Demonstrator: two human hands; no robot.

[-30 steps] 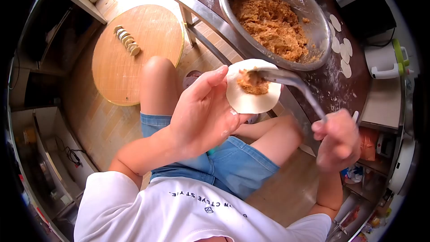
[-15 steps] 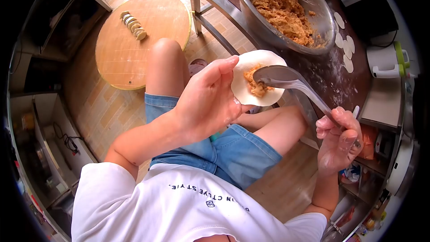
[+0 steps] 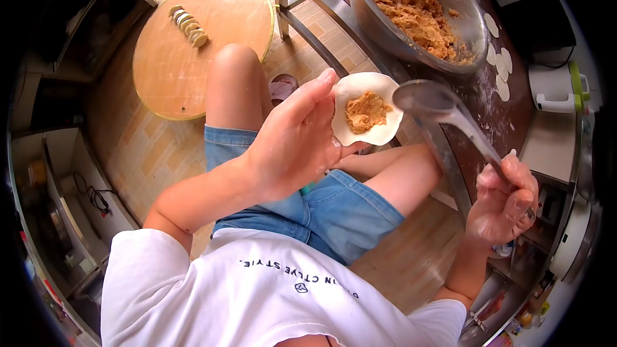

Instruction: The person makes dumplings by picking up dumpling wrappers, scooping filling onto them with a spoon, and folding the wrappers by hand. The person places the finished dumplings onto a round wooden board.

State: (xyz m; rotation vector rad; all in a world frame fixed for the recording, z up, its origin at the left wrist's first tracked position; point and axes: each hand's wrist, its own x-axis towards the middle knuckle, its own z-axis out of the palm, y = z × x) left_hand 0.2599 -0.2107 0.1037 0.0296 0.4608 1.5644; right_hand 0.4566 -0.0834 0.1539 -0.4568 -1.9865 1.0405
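On the fingers of my left hand point(image 3: 289, 135) rests a round dumpling wrapper point(image 3: 380, 88), its edge under my thumb side. A lump of orange-brown filling point(image 3: 366, 113) sits in the middle of the wrapper. My right hand point(image 3: 504, 202) grips the handle of a spoon point(image 3: 427, 99), whose bowl is apart from the filling, just right of the wrapper. Beyond them, a large metal bowl point(image 3: 479, 26) on the dark table holds a mass of the same filling point(image 3: 411, 16).
Several pale wrappers point(image 3: 501, 67) lie on the floury dark table point(image 3: 466, 115). A round wooden board point(image 3: 173, 77) to the left bears a row of dough pieces point(image 3: 188, 27). At the right stand a black appliance point(image 3: 536, 16) and a white-and-green container point(image 3: 559, 90).
The spoon has lifted off the filling and moved right with my right hand, leaving the filling on the wrapper. My left hand still supports the wrapper.
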